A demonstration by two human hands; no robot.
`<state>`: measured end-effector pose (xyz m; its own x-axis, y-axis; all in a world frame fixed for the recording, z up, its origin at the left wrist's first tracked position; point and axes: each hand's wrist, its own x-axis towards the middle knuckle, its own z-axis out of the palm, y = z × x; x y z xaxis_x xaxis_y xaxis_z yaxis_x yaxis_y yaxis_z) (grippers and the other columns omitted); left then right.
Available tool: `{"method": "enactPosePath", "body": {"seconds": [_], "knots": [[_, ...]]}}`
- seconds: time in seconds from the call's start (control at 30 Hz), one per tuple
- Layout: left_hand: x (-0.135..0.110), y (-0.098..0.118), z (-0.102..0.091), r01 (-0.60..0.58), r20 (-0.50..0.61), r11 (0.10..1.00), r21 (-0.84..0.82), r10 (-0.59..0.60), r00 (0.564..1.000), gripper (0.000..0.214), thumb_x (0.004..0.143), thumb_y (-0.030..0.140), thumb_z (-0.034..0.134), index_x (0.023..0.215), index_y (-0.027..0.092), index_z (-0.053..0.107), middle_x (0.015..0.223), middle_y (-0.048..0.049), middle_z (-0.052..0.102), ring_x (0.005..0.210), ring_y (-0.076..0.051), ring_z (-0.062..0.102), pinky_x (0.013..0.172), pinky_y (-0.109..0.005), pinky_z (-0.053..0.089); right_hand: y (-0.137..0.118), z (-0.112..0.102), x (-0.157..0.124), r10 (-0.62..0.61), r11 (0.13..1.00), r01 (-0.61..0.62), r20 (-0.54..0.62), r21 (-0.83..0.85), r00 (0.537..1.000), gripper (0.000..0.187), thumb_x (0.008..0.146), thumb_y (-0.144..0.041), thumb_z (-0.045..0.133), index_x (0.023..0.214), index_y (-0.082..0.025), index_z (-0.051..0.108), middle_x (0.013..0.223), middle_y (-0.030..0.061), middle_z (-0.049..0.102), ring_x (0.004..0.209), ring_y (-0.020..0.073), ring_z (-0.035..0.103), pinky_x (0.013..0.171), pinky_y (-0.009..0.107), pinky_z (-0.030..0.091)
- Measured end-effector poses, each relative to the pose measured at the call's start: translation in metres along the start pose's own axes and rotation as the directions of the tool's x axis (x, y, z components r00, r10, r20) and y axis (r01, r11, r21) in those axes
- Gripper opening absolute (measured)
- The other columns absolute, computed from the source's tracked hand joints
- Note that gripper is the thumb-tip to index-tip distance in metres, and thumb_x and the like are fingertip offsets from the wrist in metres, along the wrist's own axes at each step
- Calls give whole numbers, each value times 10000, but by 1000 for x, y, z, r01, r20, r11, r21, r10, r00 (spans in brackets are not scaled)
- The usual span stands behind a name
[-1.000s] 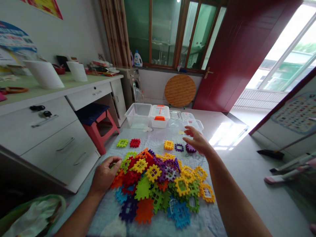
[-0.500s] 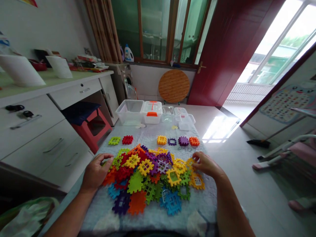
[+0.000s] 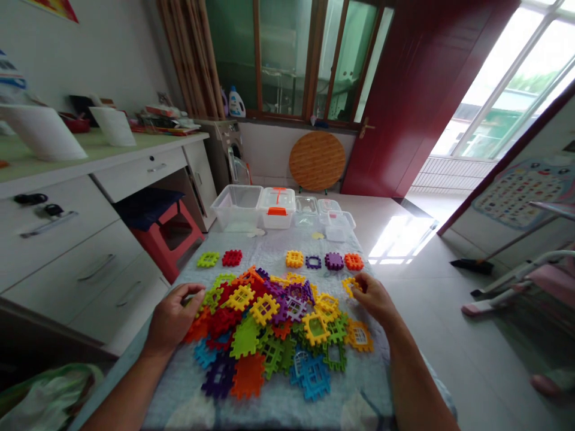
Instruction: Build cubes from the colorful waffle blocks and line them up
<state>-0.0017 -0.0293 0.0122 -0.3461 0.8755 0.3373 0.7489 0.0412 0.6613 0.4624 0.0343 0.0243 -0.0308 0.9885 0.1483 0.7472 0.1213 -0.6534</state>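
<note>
My right hand [image 3: 375, 299] has its fingers pinched on a yellow tile [image 3: 350, 285] at the pile's [image 3: 269, 326] right edge; left hand [image 3: 173, 317] curled on the pile's left side, can't tell if it's gripping anything; I reckon the tile wants lifting clear of its neighbours.

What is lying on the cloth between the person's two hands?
Head view: a heap of coloured toy tiles lies between the left hand and the right hand, which holds a yellow tile.

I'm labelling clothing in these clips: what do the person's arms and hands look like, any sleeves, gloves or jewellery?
The left forearm and right forearm are bare to the picture's edge, with no sleeves in view. The left hand and right hand wear no gloves, and no watch, bracelet or ring shows.
</note>
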Motion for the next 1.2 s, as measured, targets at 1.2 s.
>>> {"method": "enactPosePath", "body": {"seconds": [1.2], "knots": [[0, 5, -2, 18, -1, 1000, 16, -18, 1000, 292, 745, 470, 542, 807, 219, 679, 780, -21, 721, 724, -200, 668, 733, -266, 529, -20, 4, -10, -160, 986, 164, 105, -24, 981, 166, 738, -246, 535, 898, -210, 559, 953, 36, 580, 907, 207, 534, 852, 353, 429]]}}
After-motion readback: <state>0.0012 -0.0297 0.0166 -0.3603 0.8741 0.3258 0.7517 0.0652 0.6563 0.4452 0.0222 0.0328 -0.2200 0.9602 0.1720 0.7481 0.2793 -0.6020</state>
